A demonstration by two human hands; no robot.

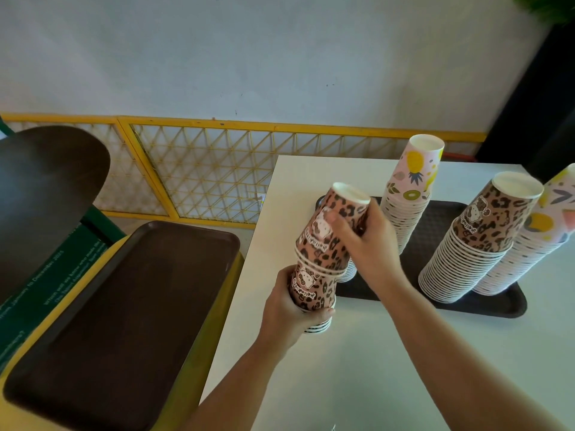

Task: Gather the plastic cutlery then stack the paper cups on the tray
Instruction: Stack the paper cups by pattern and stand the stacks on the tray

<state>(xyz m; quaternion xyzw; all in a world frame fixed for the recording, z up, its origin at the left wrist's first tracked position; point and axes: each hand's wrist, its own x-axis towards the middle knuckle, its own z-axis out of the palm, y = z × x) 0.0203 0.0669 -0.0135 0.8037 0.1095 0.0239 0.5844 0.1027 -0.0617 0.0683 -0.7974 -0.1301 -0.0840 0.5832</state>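
A: Because the left hand (287, 301) is wrapped round the bottom of that short leopard-print stack (314, 295), thumb across the front, the stack has something firm to sit in while the top goes on

B: And the right hand (362, 244)?

A: Curled over the side of the upper leopard-print cups (331, 231), fingers closed on the wall. They sit rim down and lean a little toward the left hand, so I'd guess it is seating them over the lower ones. Both lots are held up off the table (357, 362), just on the near side of the black tray (435, 298)

B: Why upside down?

A: Tapered paper cups nest that way, each rim ringing the one below. Look past the right hand: the tall fruit-print stack (407, 194), then a long leopard stack (473, 234) and another pale stack (535, 244) beyond it, both leaning like fanned cards. The rolled rims make a ribbed column

B: The tray looks grippy

A: Fine raised texture, dull finish, raised lip; I'd say it stops light paper sliding. Out beyond the left hand lies a smooth brown tray (124, 306) on a yellow bin (214, 318)

B: Any cutlery?

A: None that I can see from here
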